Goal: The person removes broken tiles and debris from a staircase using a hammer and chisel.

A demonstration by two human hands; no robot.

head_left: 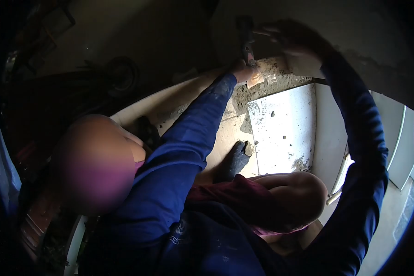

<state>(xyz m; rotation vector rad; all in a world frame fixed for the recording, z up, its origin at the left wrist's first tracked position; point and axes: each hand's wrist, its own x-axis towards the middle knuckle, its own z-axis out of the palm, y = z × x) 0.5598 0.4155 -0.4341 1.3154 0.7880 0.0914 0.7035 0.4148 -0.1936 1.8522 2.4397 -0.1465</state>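
Observation:
At the top centre, in the shade, my left hand (244, 72) is closed around the lower end of a long dark tool with a reddish, worn lower part (249, 51). It is too dim to make out the tool's exact kind. My right hand (295, 37) is raised to the right of the tool's upper end, its fingers stretched toward it and apart. Nothing can be made out in that hand. Just below my left hand lies a small tan piece (255, 80), beside rough grey rubble and mortar (250, 93) on the floor.
A bright white tile or panel (280, 129), strewn with dark crumbs, lies below the rubble. My bent knee (303, 195) and a dark boot or sock (234, 161) are near it. Pale panels (331, 124) stand to the right. A wheel (122, 76) shows dimly at upper left.

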